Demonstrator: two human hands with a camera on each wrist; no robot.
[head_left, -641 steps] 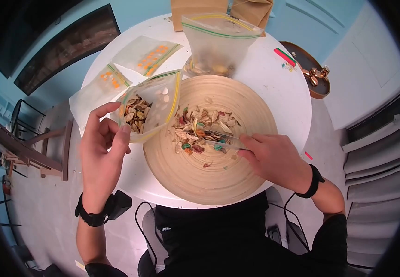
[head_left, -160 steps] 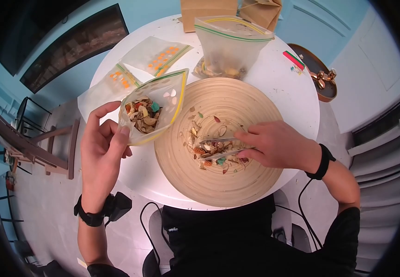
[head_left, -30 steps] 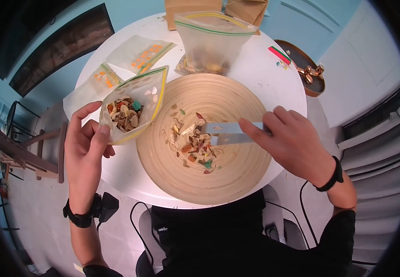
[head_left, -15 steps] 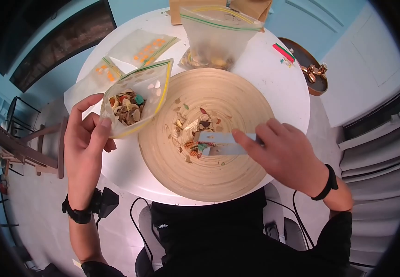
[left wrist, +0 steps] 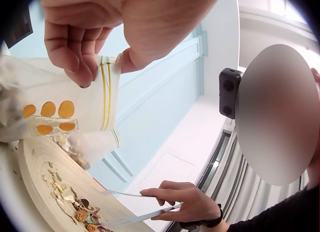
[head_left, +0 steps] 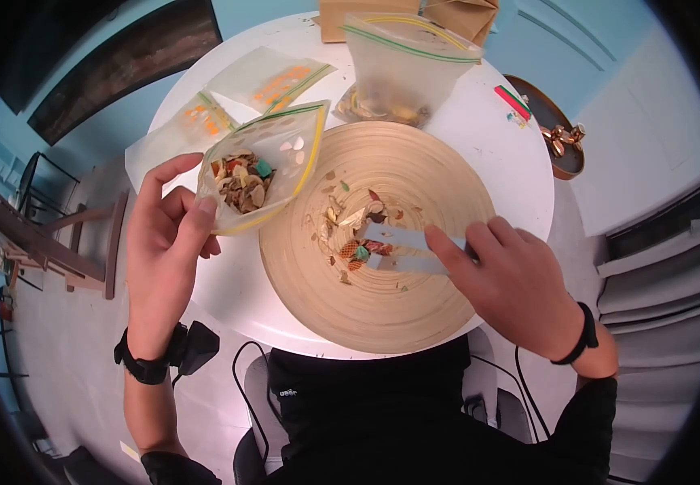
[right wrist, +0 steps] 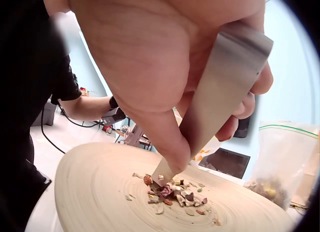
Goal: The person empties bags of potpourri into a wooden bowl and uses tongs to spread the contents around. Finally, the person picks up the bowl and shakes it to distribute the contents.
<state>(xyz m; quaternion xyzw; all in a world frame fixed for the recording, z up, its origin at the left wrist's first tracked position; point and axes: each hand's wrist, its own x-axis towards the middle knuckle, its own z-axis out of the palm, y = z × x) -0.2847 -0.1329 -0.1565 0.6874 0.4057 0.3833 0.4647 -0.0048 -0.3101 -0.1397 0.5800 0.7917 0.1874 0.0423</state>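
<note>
In the head view my left hand (head_left: 168, 234) pinches the rim of a zip bag (head_left: 293, 166), its mouth gaping toward the plate. Potpourri (head_left: 243, 184) fills the bag's lower part, with a green piece on top. My right hand (head_left: 511, 295) grips flat metal tongs (head_left: 410, 236). Their arms stand apart, with the tips at the front of a small potpourri heap (head_left: 351, 218) on the round wooden plate (head_left: 317, 307). Brown, textured pieces and a green one lie by the tips. In the right wrist view my thumb presses along one tongs arm (right wrist: 220, 87).
A taller zip bag (head_left: 398, 73) with potpourri in its base stands behind the plate. Two flat bags with orange marks (head_left: 265, 81) lie back left. Brown paper bags (head_left: 366, 18) stand at the back edge. A red and green strip (head_left: 511, 101) lies at the right.
The tongs have dropped from the heap's right side toward its front pieces over the last second. Since the oldest frame, the heap has shrunk and the held bag shows a green piece.
</note>
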